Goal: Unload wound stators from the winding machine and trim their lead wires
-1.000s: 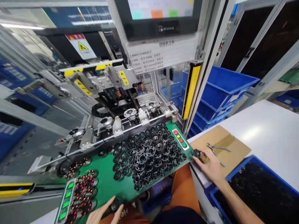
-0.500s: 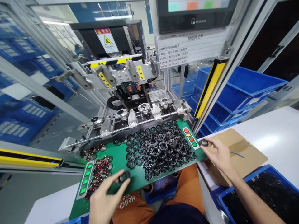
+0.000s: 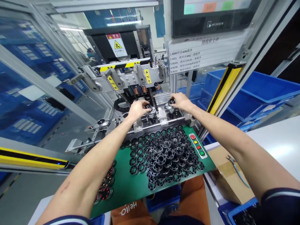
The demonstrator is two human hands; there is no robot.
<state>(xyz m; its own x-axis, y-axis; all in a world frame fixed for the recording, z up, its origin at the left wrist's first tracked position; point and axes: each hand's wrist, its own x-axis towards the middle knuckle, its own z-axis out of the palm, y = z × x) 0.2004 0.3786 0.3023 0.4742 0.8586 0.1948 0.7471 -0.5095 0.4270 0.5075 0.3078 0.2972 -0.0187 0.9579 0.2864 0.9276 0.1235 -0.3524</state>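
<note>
My left hand (image 3: 137, 110) is closed on a black motor stator core (image 3: 148, 106), at the top of a round metal fixture (image 3: 151, 113) on the winding machine. My right hand (image 3: 182, 101) pinches another black stator core, at the top of the right-hand fixture (image 3: 170, 107). Whether either core is fully seated I cannot tell, as fingers cover part of both. Below my hands, a big heap of black stator cores (image 3: 167, 153) is piled on the green work surface (image 3: 126, 187). Stators with copper and red wire (image 3: 107, 184) lie at the left, partly behind my left forearm.
A button panel (image 3: 197, 146) sits right of the heap. Cutting pliers (image 3: 236, 168) lie on a cardboard box (image 3: 222, 161). Yellow posts (image 3: 223, 89) flank the machine, and blue bins (image 3: 255, 90) stand at the right. Another fixture (image 3: 103, 122) is at the far left.
Both hands have moved forward and inward, from the front of the green surface and beside the button panel to the machine fixtures, each carrying a stator core. The view has shifted slightly.
</note>
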